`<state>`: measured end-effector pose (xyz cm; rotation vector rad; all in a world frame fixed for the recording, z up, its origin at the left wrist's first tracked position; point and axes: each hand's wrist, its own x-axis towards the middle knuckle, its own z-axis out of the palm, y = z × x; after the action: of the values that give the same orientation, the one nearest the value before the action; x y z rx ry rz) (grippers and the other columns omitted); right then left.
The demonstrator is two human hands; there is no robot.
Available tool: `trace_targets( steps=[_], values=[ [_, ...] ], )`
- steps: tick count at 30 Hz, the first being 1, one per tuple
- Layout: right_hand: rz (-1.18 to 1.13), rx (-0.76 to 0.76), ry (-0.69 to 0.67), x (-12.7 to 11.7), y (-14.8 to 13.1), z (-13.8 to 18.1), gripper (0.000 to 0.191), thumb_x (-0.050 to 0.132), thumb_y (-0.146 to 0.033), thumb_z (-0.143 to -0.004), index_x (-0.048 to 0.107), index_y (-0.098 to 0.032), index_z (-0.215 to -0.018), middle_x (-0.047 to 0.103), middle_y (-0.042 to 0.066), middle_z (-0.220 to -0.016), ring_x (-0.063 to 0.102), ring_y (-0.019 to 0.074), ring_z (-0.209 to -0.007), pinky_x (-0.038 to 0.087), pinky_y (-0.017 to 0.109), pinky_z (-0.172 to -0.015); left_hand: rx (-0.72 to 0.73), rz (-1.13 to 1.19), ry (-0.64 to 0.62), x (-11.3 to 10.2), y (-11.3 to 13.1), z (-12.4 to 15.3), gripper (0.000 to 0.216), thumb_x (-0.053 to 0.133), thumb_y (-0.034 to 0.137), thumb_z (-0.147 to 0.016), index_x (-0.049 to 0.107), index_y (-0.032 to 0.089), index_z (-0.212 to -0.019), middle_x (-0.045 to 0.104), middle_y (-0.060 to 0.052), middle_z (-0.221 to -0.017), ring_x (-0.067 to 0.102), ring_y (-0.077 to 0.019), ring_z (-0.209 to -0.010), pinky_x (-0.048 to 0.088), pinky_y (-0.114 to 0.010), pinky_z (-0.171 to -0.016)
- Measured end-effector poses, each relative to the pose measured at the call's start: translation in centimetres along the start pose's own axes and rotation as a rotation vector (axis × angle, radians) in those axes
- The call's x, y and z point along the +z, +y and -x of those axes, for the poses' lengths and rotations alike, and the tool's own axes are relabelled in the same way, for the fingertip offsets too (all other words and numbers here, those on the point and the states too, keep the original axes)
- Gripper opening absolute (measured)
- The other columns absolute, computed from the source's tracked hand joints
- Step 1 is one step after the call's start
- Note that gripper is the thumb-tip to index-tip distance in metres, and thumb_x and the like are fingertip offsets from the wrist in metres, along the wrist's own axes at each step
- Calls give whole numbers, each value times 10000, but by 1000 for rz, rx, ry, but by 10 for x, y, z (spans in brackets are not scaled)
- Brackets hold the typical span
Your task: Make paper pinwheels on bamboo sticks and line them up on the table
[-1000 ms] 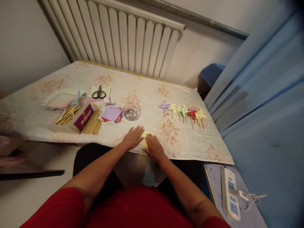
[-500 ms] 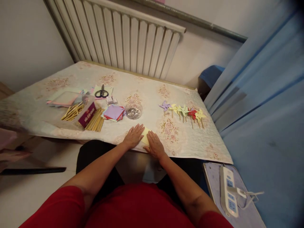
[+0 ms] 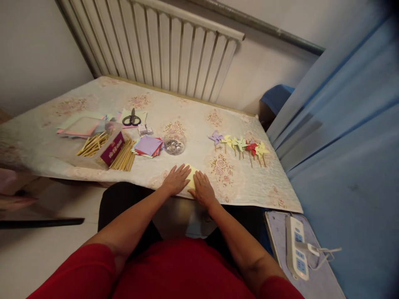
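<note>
A pale yellow sheet of paper [image 3: 191, 176] lies at the front edge of the cloth-covered table, partly hidden by my hands. My left hand [image 3: 177, 180] rests flat on its left side, fingers stretched out. On its right side lies my right hand [image 3: 203, 189], flat too, with the thumb out to the left. Beyond my left hand are a clear round dish [image 3: 175, 144] of small shiny pieces and a stack of coloured paper squares [image 3: 149, 146], purple on top.
Left are a plastic box [image 3: 102, 149] of thin sticks, more sticks [image 3: 124, 157] beside it, scissors [image 3: 131, 119] and small white boxes [image 3: 144, 129]. Several paper pinwheels [image 3: 241, 144] lie right. A power strip [image 3: 297, 248] sits at lower right, near a blue curtain [image 3: 346, 174].
The left hand has shifted slightly right over the yellow paper. The right hand stays nearly in place, and the view has tilted a little.
</note>
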<state>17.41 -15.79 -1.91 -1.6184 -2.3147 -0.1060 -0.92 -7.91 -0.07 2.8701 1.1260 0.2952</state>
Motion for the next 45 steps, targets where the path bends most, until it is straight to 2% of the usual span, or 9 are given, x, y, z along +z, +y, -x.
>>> trace_targets(
  steps=[5, 9, 13, 17, 25, 33, 39, 45],
  values=[
    [-31, 34, 31, -1, 2, 15, 678, 525, -458, -954, 383, -34, -1463, 403, 257, -1514, 267, 342, -1479, 269, 575, -1179, -5, -5, -7, 4, -2, -1, 535, 333, 394, -990, 429, 217, -1486, 372, -56, -1584, 272, -272, -1480, 230, -528, -1184],
    [-57, 102, 75, -7, -2, 20, 713, 505, -458, -959, 322, -18, -1490, 342, 265, -1546, 217, 331, -1498, 275, 550, -1186, -9, 1, -12, 5, -2, -2, 531, 343, 393, -987, 432, 231, -1485, 376, -53, -1581, 271, -272, -1481, 225, -529, -1186],
    [-39, 38, 25, -7, -13, 8, 735, 531, -472, -942, 336, -13, -1483, 314, 247, -1568, 197, 334, -1502, 220, 548, -1207, -7, -3, -2, 4, -1, -2, 536, 333, 398, -992, 428, 218, -1488, 381, -63, -1578, 270, -273, -1481, 231, -533, -1182],
    [-20, 15, -37, 1, -20, -1, 726, 553, -472, -935, 348, -44, -1485, 369, 238, -1544, 244, 320, -1490, 202, 561, -1203, -5, -3, 11, 2, 0, 0, 520, 318, 400, -1000, 448, 233, -1474, 405, -64, -1565, 284, -268, -1476, 238, -525, -1180],
    [13, -1, -28, 3, -17, 9, 688, 550, -453, -944, 368, -64, -1481, 370, 215, -1551, 258, 317, -1486, 217, 541, -1205, -9, 31, 25, 3, -1, -1, 507, 351, 390, -990, 451, 272, -1473, 417, -59, -1558, 291, -267, -1475, 237, -524, -1182],
    [30, 30, -6, 5, -22, 23, 683, 582, -378, -930, 353, -67, -1492, 352, 207, -1564, 243, 324, -1491, 215, 544, -1205, -37, 6, -22, -2, 0, 5, 523, 348, 381, -989, 440, 219, -1477, 378, -66, -1580, 272, -284, -1480, 233, -522, -1183],
    [5, 67, 9, 2, -28, 37, 684, 587, -305, -916, 329, -76, -1506, 341, 198, -1572, 232, 321, -1495, 216, 560, -1201, -51, -13, 22, 0, -2, 17, 526, 352, 392, -987, 448, 211, -1471, 398, -74, -1568, 282, -288, -1475, 235, -518, -1183],
    [-25, 59, 10, -4, -32, 50, 704, 568, -196, -880, 301, -79, -1521, 310, 188, -1589, 192, 312, -1508, 203, 566, -1207, -134, -18, 74, 0, -2, 29, 530, 322, 388, -993, 462, 180, -1460, 400, -95, -1564, 307, -292, -1465, 242, -513, -1183]
  ],
)
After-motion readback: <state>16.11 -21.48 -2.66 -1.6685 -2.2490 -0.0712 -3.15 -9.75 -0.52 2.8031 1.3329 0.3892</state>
